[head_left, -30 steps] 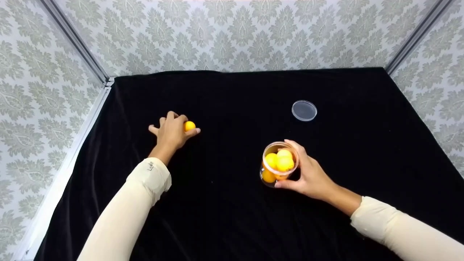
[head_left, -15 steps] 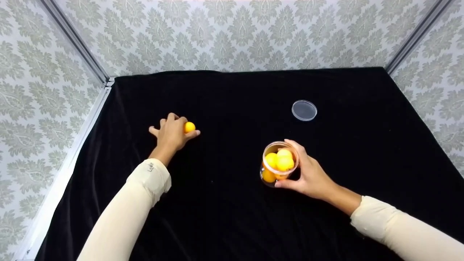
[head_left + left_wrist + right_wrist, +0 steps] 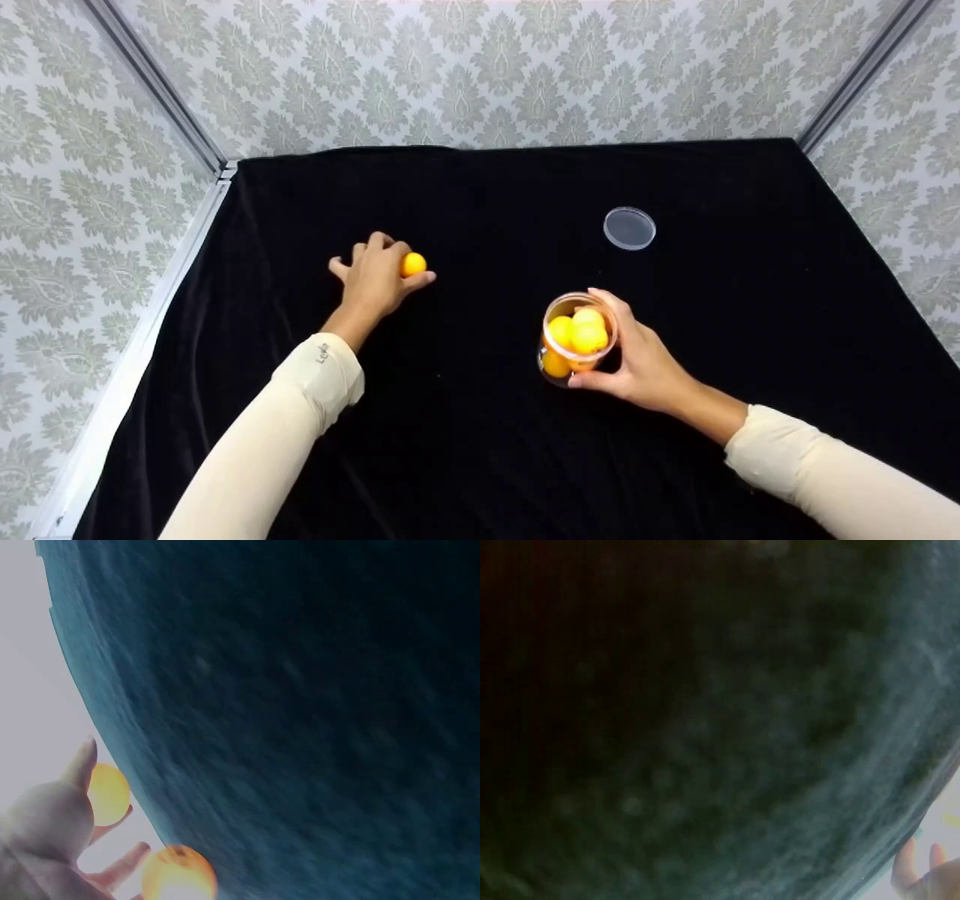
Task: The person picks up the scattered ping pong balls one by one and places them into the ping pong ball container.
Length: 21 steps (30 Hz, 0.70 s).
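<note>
Stretched out at the left of the cloth in the head view, my left hand [image 3: 375, 277] pinches an orange ping-pong ball [image 3: 413, 265] between thumb and index finger. The left wrist view shows this ball [image 3: 109, 795] and a second orange ball [image 3: 178, 876] by the other fingers; the back of the hand hides the second one from the head camera. My right hand [image 3: 649, 367] grips a clear round jar [image 3: 574, 358] from its right side. Several orange balls [image 3: 589, 337] lie inside the jar, its mouth uncovered. Only fingertips [image 3: 905, 862] and a bit of hand appear in the right wrist view.
A clear round lid [image 3: 630, 229] lies on the black cloth [image 3: 487, 202], behind and right of the jar. Patterned wall panels [image 3: 480, 75] stand along the back and both sides. A white frame edge [image 3: 142, 345] runs down the left.
My left hand has shifted a little to the right, carrying the pinched ball with it. The right hand, jar and lid have stayed where they were.
</note>
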Available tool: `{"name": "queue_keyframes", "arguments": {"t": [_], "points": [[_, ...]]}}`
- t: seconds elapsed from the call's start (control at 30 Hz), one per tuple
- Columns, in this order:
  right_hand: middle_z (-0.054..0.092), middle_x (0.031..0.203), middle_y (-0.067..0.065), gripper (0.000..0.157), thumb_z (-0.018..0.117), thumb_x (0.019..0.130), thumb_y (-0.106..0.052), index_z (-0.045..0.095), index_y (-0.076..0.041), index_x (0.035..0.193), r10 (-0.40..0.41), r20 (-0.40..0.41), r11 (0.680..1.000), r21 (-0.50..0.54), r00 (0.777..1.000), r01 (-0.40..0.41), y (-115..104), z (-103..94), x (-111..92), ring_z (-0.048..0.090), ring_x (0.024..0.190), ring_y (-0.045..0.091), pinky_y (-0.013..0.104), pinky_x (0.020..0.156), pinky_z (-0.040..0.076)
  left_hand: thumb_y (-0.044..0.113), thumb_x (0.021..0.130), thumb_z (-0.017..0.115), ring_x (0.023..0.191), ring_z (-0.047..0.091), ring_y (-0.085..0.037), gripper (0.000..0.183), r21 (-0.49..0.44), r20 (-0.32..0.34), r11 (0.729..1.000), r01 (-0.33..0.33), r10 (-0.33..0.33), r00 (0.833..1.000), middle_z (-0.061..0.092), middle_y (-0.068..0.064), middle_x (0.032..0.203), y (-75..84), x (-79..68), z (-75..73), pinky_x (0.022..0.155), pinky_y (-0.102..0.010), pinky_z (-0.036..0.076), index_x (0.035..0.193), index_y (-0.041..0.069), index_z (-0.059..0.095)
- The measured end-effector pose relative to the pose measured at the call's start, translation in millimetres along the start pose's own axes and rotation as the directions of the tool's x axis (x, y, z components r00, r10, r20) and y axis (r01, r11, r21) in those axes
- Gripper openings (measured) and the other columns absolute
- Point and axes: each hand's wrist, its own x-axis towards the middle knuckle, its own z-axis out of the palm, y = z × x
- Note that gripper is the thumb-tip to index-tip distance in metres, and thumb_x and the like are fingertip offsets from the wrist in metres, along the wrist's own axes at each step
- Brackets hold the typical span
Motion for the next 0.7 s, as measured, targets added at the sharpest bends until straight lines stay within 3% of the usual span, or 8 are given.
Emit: {"name": "queue_keyframes", "arguments": {"t": [0.3, 0.7], "points": [[0.059, 0.144, -0.005, 0.115, 0.095, 0.067, -0.043, 0.03, -0.019, 0.159, 0.032, 0.015, 0.999, -0.007, 0.999, -0.031, 1, -0.9, 0, 0.06, 0.128, 0.016, 0.016, 0.112, 0.036, 0.061, 0.084, 0.074, 0.124, 0.05, -0.036, 0.048, -0.005, -0.021, 0.988, -0.154, 0.154, 0.988, 0.056, -0.006, 0.136, 45.9, -15.3, -2.4, 0.107, -0.074, 0.02, 0.113, 0.022, 0.07], [0.059, 0.144, -0.004, 0.116, 0.095, 0.067, -0.043, 0.028, -0.02, 0.159, 0.018, 0.012, 1.0, -0.007, 1.0, -0.018, 1, -0.7, 0, 0.06, 0.128, 0.016, 0.016, 0.112, 0.037, 0.064, 0.082, 0.074, 0.122, 0.052, -0.031, 0.052, -0.052, -0.038, 0.941, -0.334, 0.332, 0.943, 0.056, -0.002, 0.136, 103.1, -44.9, -16.2, 0.108, -0.072, 0.021, 0.115, 0.024, 0.072]]}}
